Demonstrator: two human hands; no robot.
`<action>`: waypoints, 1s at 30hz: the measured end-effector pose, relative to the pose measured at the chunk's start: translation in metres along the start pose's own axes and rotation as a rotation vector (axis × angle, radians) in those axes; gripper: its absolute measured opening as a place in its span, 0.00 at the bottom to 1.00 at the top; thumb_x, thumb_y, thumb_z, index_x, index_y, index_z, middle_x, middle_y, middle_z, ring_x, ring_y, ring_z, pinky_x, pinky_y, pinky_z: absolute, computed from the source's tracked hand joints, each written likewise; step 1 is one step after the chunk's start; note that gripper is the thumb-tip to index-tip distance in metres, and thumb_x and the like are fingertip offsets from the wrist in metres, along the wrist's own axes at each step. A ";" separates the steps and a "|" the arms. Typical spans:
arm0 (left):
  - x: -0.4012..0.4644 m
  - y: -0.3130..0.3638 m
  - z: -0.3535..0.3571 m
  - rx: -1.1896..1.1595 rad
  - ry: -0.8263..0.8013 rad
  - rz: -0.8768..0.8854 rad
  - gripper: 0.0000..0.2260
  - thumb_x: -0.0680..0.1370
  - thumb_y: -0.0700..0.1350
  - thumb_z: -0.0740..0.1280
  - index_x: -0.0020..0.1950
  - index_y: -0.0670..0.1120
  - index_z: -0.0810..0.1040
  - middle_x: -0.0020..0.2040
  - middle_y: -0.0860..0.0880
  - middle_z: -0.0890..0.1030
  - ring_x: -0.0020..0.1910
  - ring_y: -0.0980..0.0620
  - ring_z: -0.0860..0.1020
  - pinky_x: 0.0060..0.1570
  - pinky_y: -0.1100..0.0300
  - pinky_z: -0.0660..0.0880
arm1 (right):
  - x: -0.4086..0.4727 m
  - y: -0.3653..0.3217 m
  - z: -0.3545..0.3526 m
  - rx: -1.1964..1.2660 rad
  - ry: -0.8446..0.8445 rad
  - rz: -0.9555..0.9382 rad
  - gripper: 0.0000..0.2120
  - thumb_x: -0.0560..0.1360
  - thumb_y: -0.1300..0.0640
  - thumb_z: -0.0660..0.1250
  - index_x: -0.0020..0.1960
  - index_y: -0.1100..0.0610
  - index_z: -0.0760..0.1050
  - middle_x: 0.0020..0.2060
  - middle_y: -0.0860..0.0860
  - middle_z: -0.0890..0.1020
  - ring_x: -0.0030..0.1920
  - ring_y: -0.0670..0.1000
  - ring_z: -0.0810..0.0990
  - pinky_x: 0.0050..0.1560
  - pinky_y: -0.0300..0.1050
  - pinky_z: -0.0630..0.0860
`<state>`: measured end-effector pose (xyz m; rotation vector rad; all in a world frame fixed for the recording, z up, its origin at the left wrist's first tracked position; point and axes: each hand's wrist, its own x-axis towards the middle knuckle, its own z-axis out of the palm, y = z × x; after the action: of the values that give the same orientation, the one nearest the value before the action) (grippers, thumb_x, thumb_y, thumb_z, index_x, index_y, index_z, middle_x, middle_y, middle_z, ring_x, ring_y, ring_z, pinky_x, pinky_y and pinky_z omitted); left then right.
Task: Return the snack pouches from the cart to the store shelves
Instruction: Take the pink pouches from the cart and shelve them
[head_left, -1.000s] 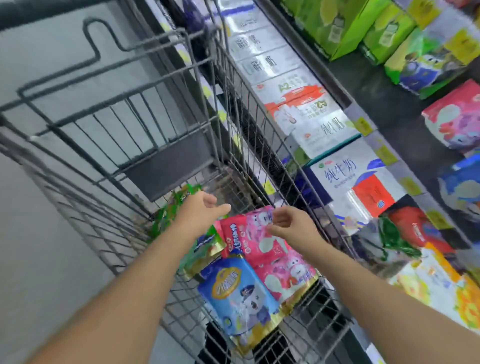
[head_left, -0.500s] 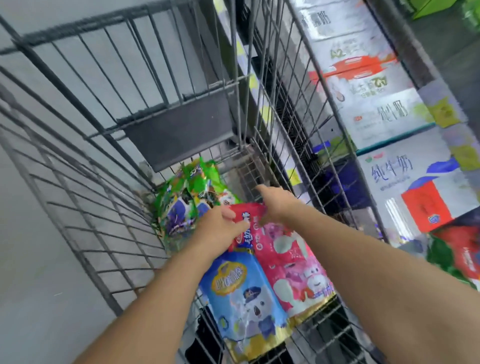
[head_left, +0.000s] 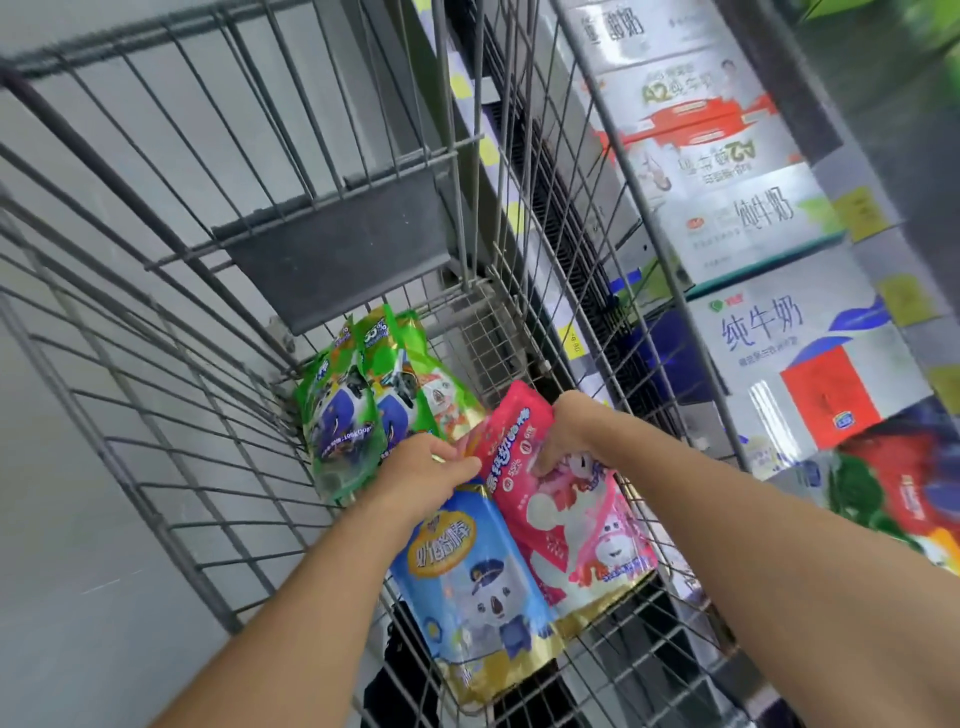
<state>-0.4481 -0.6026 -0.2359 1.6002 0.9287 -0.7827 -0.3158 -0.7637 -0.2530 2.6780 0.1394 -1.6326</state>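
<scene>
Looking down into the wire cart (head_left: 156, 395) here, with both hands on the pink snack pouch (head_left: 566, 504). It's a glossy pink bag with white lettering down one edge, a white-and-pink cartoon character on the front and a gold strip along the bottom. It lies flat on the cart floor, up against the right-hand wire wall. My right hand (head_left: 571, 436) is curled over its top edge, fingers wrapped onto the front — a proper grip. My left hand (head_left: 426, 470) has its fingertips pinching the pouch's upper left corner.

Just beside the pink one, partly tucked under its left edge, is a blue snack pouch (head_left: 478, 587) with a koala in a police cap, a yellow logo and the same gold bottom. Further in, two green snack pouches (head_left: 363, 400) lean against the cart's left wall, near the grey child-seat flap (head_left: 337, 260).

Outside the cart on the right — store shelves (head_left: 862, 171) stacked with white milk cartons (head_left: 800, 343).
</scene>
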 end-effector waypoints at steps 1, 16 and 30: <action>0.000 -0.002 0.001 0.006 -0.005 -0.015 0.11 0.76 0.51 0.74 0.51 0.47 0.77 0.51 0.46 0.83 0.50 0.44 0.82 0.53 0.49 0.80 | -0.009 -0.003 -0.002 0.004 0.059 -0.037 0.27 0.60 0.53 0.84 0.53 0.61 0.77 0.44 0.53 0.82 0.44 0.55 0.83 0.41 0.44 0.79; -0.010 -0.024 0.107 0.271 -0.159 -0.210 0.30 0.76 0.56 0.69 0.71 0.38 0.71 0.68 0.37 0.75 0.65 0.39 0.77 0.64 0.47 0.74 | -0.148 0.052 -0.122 1.186 0.577 -0.698 0.19 0.65 0.70 0.78 0.54 0.59 0.80 0.47 0.58 0.87 0.44 0.58 0.87 0.48 0.54 0.83; 0.007 -0.022 0.144 0.728 0.036 -0.048 0.31 0.80 0.59 0.62 0.72 0.36 0.70 0.68 0.39 0.73 0.68 0.42 0.72 0.66 0.51 0.74 | -0.140 0.063 -0.130 1.350 0.536 -0.739 0.19 0.66 0.71 0.77 0.55 0.63 0.79 0.48 0.61 0.86 0.46 0.60 0.87 0.45 0.52 0.84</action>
<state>-0.4670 -0.7397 -0.2823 2.2234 0.7435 -1.2175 -0.2591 -0.8311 -0.0715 4.5315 -0.0079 -1.1694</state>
